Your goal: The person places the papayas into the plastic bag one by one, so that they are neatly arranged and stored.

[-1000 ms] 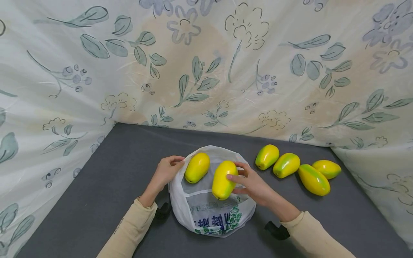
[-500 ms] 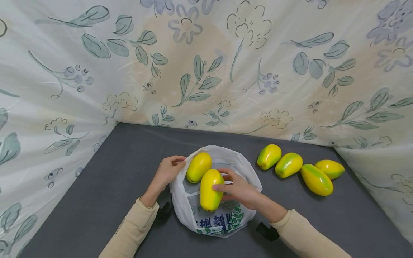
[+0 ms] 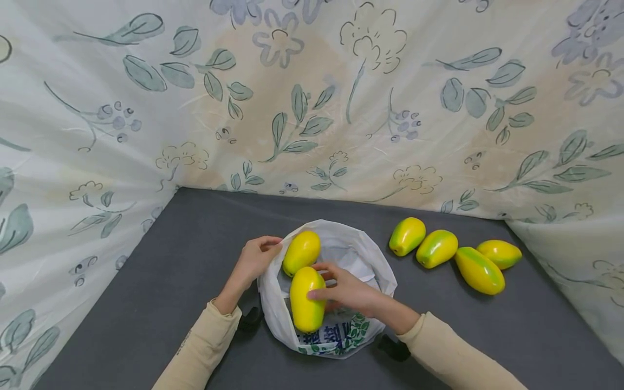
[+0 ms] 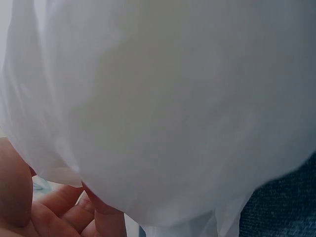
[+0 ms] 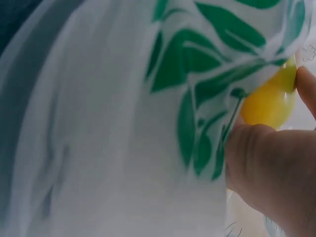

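Fruit (image 3: 304, 303), glossy and yellow, sits gripped between the thumb and fingers of a right hand (image 3: 350, 293) at the mouth of a white plastic bag (image 3: 275, 319), seen from the head camera. A left hand (image 3: 255, 260) pinches the bag's left rim, just beside a second yellow fruit (image 3: 301, 252) already inside; whether the two touch cannot be told. Four loose fruits (image 3: 480, 271) lie to the right on a dark grey cloth (image 3: 209, 222). The step in hand appears to be lowering the gripped piece into the bag; the next move would call for settling it low before the fingers loosen, the rim kept wide. Compared with half a second ago, that piece and the right hand are lower and farther left, while the left hand is nearly unmoved.

From the left wrist, white plastic fills most of the view, its edge between thumb and curled fingers.

From the right wrist, green leaf print marks the bag wall; beyond it, thumb and one finger press the yellow skin, other fingers hidden.
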Motion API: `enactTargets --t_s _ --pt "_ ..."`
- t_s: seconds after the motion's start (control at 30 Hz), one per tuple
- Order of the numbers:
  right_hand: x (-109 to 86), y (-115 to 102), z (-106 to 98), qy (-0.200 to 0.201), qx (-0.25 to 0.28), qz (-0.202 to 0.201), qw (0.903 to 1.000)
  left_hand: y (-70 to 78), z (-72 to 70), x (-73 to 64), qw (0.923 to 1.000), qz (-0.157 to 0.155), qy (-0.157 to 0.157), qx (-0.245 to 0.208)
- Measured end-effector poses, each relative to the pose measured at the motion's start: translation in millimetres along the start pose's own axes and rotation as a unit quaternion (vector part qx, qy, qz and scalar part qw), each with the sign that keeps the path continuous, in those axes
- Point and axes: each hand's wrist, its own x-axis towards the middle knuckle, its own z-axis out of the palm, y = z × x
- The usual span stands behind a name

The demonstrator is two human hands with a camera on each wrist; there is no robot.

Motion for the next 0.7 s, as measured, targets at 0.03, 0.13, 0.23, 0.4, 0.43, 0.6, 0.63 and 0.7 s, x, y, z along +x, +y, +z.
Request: enactTargets --t_s 0.03,0.13,0.23,0.4,0.43,0.6,0.63,0.7 --pt "0.7 0 1 -0.003 -0.001 -0.001 1.0000 -0.1 0.0 0.1 1.0000 0.000 -0.001 0.000" --pt "2.5 1 5 -0.011 -0.002 -0.007 0.9999 0.4 0.0 -0.3 1.0000 0.001 -0.002 -0.002" --pt "4.7 2 9 -0.018 -0.003 -0.013 0.9998 0.5 0.3 -0.3 1.0000 0.000 -0.001 -0.005" --pt "7.8 3 13 -0.021 -0.004 -0.015 0.9997 0.3 0.3 -1.2 0.9999 0.001 0.000 -0.014" --pt "8.1 3 14 -0.021 -0.004 -0.016 0.9996 0.3 0.3 -1.3 0.9999 0.003 0.000 -0.015" --pt "9.3 2 18 -0.022 -0.003 -0.018 0.9996 1.1 0.1 -1.6 0.9999 0.004 0.001 -0.016" --pt "9.5 2 19 -0.023 -0.003 -0.019 0.9996 1.1 0.1 -1.6 0.9999 0.005 0.001 -0.014" --pt "10.6 2 20 -0.024 -0.001 -0.021 0.9995 1.5 -0.1 -1.5 0.9999 0.005 0.002 -0.013"
